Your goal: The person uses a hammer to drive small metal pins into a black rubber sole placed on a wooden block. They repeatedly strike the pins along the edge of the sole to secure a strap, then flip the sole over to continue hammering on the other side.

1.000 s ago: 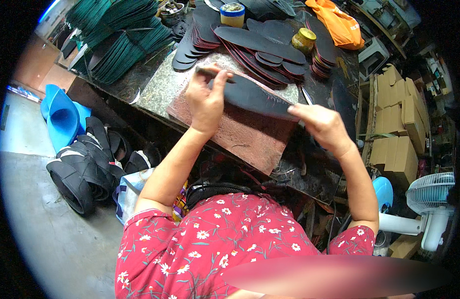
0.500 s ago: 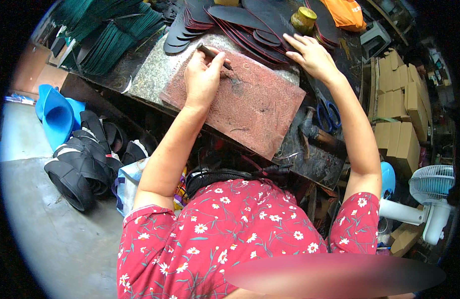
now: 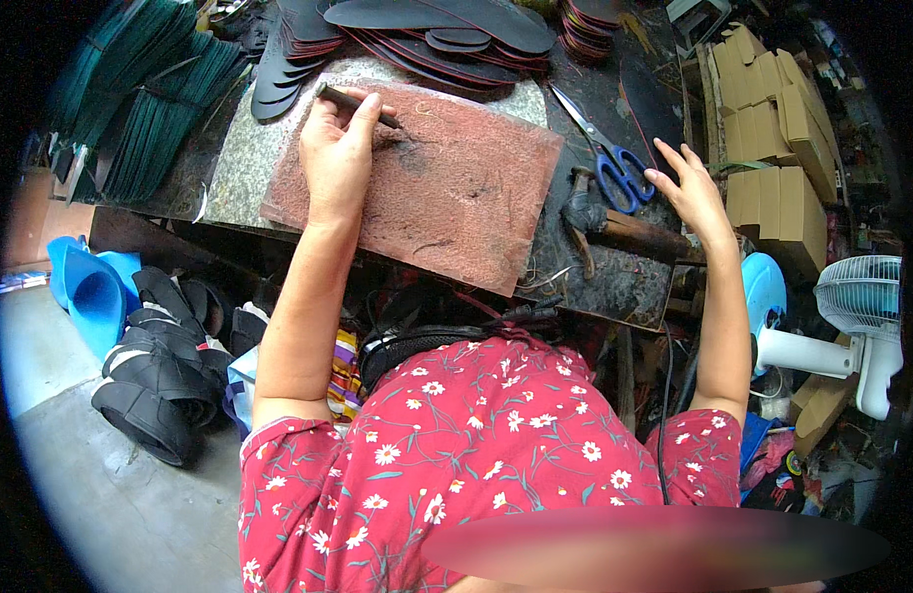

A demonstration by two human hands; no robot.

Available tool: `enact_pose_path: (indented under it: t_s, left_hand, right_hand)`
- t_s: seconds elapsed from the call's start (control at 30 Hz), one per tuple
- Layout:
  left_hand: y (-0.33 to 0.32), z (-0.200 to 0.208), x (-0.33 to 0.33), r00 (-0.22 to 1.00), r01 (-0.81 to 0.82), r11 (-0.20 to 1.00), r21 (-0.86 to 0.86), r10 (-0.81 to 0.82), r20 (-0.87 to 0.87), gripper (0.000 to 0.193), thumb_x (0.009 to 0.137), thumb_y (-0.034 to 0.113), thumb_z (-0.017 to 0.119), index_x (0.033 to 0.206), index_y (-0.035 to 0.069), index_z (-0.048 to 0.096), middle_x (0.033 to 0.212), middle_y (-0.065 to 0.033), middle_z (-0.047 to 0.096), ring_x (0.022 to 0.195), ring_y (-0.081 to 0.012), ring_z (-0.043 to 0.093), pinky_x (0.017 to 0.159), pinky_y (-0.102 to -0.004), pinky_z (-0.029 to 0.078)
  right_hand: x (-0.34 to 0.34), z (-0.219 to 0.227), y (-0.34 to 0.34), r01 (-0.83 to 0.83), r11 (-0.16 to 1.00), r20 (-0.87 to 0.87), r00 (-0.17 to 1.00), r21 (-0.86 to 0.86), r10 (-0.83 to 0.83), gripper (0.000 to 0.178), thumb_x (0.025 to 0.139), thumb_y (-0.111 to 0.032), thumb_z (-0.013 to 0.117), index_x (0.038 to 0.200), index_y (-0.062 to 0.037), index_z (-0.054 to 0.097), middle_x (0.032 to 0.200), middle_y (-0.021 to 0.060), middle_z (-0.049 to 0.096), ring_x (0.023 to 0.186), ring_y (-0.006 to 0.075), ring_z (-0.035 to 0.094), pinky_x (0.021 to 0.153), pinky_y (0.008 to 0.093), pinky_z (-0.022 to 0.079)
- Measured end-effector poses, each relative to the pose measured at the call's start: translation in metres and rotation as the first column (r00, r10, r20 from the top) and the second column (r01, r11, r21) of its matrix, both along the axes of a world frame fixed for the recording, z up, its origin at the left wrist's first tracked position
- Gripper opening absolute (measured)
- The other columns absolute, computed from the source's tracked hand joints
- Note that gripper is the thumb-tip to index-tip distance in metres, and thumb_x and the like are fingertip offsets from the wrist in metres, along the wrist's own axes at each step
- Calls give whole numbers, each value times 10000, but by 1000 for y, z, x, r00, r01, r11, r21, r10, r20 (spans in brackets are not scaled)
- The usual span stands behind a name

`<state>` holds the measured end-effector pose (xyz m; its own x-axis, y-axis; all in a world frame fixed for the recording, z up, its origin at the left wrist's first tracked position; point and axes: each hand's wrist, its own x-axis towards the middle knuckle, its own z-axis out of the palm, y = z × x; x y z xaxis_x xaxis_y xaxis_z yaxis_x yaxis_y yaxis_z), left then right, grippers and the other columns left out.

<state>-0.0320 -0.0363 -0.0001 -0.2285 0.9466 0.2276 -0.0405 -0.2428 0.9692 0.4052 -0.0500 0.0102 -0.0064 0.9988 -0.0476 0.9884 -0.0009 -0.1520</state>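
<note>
My left hand (image 3: 338, 158) is closed round a slim dark pen-like tool (image 3: 385, 120), whose tip points down over a worn reddish board (image 3: 456, 188). My right hand (image 3: 695, 198) is out to the right, past the scissors. Between its thumb and fingers is the end of a black, red-edged sole piece (image 3: 652, 104), which stretches away from me. Blue-handled scissors (image 3: 619, 178) lie just left of that hand, blades pointing away. A hammer (image 3: 614, 222) with a wooden handle lies nearer me, beside the board.
Black sole pieces (image 3: 436, 15) with red edges are piled behind the board, which rests on a speckled stone slab (image 3: 244, 163). Bundled dark green sheets (image 3: 160, 119) stand at the far left. Cardboard boxes (image 3: 773, 109) and a white fan (image 3: 862, 326) are on the right.
My right hand has come back from the sole stacks toward me and to the right, now with a black sole piece in it. The left hand still holds its tool over the board. The view has shifted.
</note>
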Motion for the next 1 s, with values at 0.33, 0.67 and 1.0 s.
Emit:
enact_pose_path:
  t_s: [0.33,0.67,1.0]
  left_hand:
    - [-3,0,3,999,-13,999,36,15,-34,80,943,90,656,969,18,630,852,-52,707,764,-100,657,713,-247,528]
    - [-8,5,-5,972,-177,978,113,156,173,71,985,115,609,1015,65,569,889,-60,711,768,-96,635,653,-223,474]
    - [-16,13,0,966,-182,975,128,154,207,63,999,118,592,1028,72,560,941,-68,714,836,-103,650,725,-229,490]
  right_hand:
    - [14,2,2,102,963,-113,991,248,-76,417,900,-83,664,1306,-178,646,1188,202,630,1135,324,597,1004,388,453]
    - [-137,72,-21,-126,657,-413,687,743,599,429,901,88,517,1312,-8,597,1241,156,617,1168,252,585,1033,358,435]
    - [-149,35,-17,-543,783,-125,792,305,598,475,769,-262,790,1207,-116,679,1247,194,570,1195,360,527,997,423,467]
